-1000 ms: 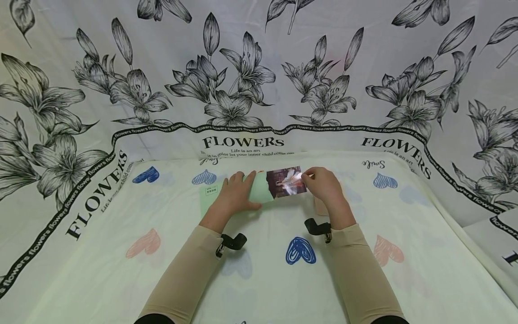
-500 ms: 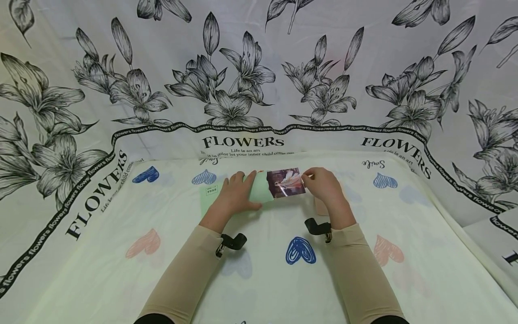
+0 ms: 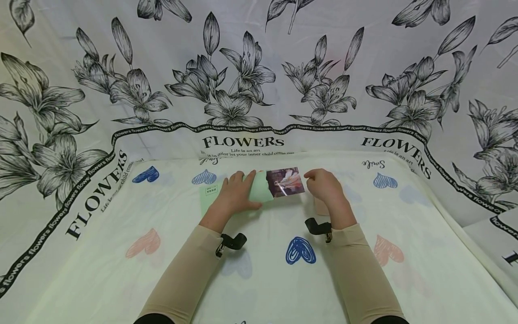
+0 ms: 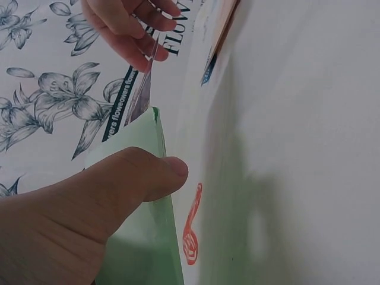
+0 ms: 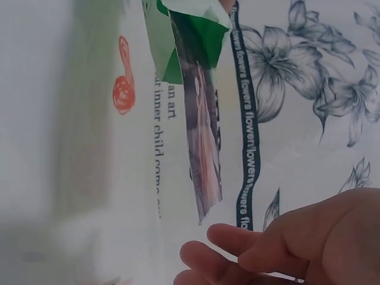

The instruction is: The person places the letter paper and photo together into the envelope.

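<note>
A light green envelope [image 3: 260,191] with a ragged, torn right end is in my left hand [image 3: 232,195]. My thumb presses its near side, as the left wrist view [image 4: 124,184] shows, and the other fingers lie over the far side. Out of the torn end sticks a glossy photo [image 3: 285,182] with a dark background and a pale figure. Just beyond the photo's free end is my right hand [image 3: 325,186], its fingers loosely bent and holding nothing. The right wrist view shows a small gap between those fingertips [image 5: 222,237] and the photo [image 5: 202,130].
A flat pinkish piece [image 3: 321,208] lies on the tablecloth, partly hidden under the right hand. The pale cloth [image 3: 267,288] carries printed hearts. Behind it hangs a white curtain [image 3: 259,108] with black flower drawings.
My right fingertips have let go of the photo's right end and moved slightly right. The photo stays in the envelope, its free end a little further left. My left hand keeps its place.
</note>
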The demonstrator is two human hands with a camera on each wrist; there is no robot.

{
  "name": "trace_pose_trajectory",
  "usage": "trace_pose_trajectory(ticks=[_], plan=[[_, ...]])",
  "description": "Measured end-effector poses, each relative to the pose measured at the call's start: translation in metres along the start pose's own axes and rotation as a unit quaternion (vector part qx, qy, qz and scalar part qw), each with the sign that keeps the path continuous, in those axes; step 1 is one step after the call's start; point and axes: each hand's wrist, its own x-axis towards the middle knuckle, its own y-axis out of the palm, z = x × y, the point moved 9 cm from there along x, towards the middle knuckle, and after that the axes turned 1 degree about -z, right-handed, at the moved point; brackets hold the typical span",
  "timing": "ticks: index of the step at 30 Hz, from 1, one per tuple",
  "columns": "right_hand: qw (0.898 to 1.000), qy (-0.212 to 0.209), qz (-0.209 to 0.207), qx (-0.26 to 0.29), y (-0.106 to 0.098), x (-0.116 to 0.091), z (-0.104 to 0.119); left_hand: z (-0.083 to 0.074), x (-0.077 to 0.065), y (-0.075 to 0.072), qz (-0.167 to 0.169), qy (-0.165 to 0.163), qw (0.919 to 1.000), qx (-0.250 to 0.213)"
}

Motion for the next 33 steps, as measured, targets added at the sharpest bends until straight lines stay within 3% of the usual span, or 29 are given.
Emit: trace_pose_trajectory(ticks=[14,26,33], plan=[[0.999,-0.022,0.034,0.007,0.015,-0.001,0.013,0.000,0.001,0.000,0.000,0.001,1.0000,0.003],[1.000,-0.009,0.006,-0.014,-0.002,0.000,-0.002,-0.001,0.002,0.001,-0.003,0.001,1.0000,0.003],[1.000,-0.011,0.017,-0.004,0.003,0.001,0.000,-0.001,0.001,0.002,-0.003,0.001,1.0000,0.001]])
